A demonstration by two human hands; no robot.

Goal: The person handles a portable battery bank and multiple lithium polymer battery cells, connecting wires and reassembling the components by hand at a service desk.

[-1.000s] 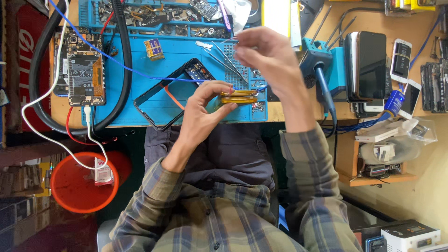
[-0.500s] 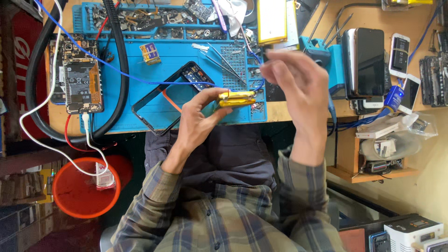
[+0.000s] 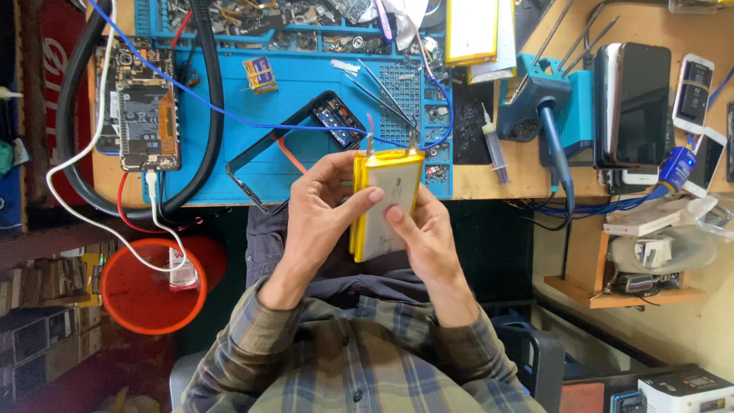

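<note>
Your left hand [image 3: 325, 210] and right hand [image 3: 428, 229] are both closed around a flat yellow-edged battery pack [image 3: 386, 200], thumbs pressed on its silvery face, over your lap at the bench edge. Its long axis runs away from you, wire leads pointing toward the blue work mat [image 3: 306, 115]. Just beyond lies an empty phone frame [image 3: 294, 149], with an opened phone [image 3: 141, 115] farther left.

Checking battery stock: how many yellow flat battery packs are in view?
2: one battery pack held in both hands, another yellow pack at the bench's far edge. More may be hidden.
</note>
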